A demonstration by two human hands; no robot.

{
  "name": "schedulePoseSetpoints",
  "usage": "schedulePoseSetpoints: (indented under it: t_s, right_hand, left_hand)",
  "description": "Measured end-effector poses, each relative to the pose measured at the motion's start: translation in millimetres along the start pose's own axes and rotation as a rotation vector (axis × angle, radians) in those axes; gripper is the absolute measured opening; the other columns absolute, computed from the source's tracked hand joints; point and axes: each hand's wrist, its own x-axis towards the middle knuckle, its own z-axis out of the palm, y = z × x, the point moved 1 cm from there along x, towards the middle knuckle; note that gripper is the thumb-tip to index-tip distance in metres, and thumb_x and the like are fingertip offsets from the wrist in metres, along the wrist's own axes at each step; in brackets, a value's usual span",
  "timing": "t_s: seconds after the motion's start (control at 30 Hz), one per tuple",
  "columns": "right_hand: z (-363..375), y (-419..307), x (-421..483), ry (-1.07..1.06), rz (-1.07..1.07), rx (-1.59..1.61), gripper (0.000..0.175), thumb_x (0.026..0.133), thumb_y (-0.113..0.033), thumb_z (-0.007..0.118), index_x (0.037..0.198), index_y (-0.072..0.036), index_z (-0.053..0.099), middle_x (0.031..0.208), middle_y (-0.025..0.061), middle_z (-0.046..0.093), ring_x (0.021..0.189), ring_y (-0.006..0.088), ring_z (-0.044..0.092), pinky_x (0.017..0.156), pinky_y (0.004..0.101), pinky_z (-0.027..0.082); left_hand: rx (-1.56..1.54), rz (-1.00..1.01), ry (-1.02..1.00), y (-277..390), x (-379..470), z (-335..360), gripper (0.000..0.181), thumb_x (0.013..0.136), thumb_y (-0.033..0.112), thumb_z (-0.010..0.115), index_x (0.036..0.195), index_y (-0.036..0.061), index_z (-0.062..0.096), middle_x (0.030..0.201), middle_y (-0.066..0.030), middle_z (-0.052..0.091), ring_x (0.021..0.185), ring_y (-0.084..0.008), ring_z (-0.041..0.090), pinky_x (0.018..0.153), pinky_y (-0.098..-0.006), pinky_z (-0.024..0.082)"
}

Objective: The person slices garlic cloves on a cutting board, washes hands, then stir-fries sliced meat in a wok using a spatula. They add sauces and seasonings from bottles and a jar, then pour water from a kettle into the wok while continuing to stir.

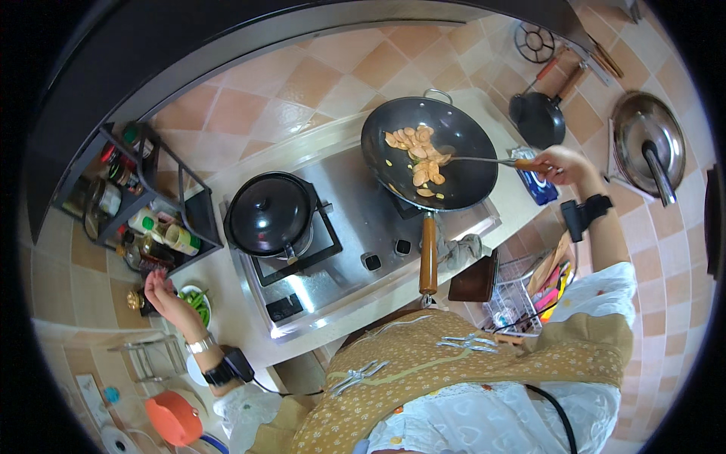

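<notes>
My right hand [558,164] grips the wooden handle of a metal spatula [482,160], whose head rests among sliced pieces of food [418,146] in a black wok [465,133]. The slices are pale orange-brown, with small yellow bits around them. The wok sits on the right side of a steel gas stove [346,187], its wooden handle pointing towards me. At the far left, my left hand [164,295] is raised with loosely bent fingers and nothing visible in it. It is by the lower edge of a black condiment rack [195,218], above a white bowl of cut green vegetables [197,303].
A lidded black pot [269,213] stands on the left burner. A grey cloth [462,249] lies at the stove's front edge. Blue packaging [536,184] is right of the wok. Pans [539,119] and a large lid [646,142] hang on the right wall. The range hood [187,51] spans overhead.
</notes>
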Motion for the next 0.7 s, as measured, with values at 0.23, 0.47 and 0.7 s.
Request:
schedulePoseSetpoints:
  t_s: [0.23,0.47,0.7]
  right_hand:
    - [23.6,32.8,94.4,-0.140,-0.697,-0.214,0.047,0.077,0.005,0.063,0.122,-0.007,0.058,0.096,0.0118,0.068,0.065,0.0100,0.058,0.048,0.0223,0.044]
    - [-50.3,36.8,3.4,0.300,-1.366,-1.141,0.046,0.067,0.011,0.060,0.110,-0.003,0.063,0.102,0.0136,0.064,0.090,0.0331,0.063,0.077,0.0348,0.051]
    - [-70.2,38.3,-32.1,0.168,-1.411,-1.336,0.046,0.067,0.005,0.059,0.108,-0.012,0.067,0.091,0.0126,0.065,0.081,0.0334,0.065,0.072,0.0404,0.053]
  left_hand:
    - [0.219,-0.139,-0.349,102.4,-148.8,4.2,0.019,0.093,0.008,0.039,0.103,0.0031,0.055,0.075,-0.0005,0.051,0.068,-0.0085,0.046,0.063,-0.0205,0.038]
    - [0.364,-0.321,-0.649,139.0,-287.4,103.8,0.026,0.086,-0.002,0.055,0.112,0.0032,0.053,0.097,-0.0009,0.054,0.093,-0.0105,0.051,0.085,-0.0240,0.042]
    - [0.949,0.024,-0.988,143.7,-369.9,217.5,0.057,0.084,0.037,0.068,0.122,-0.0029,0.050,0.102,-0.0213,0.059,0.087,-0.0325,0.063,0.073,-0.0402,0.052]
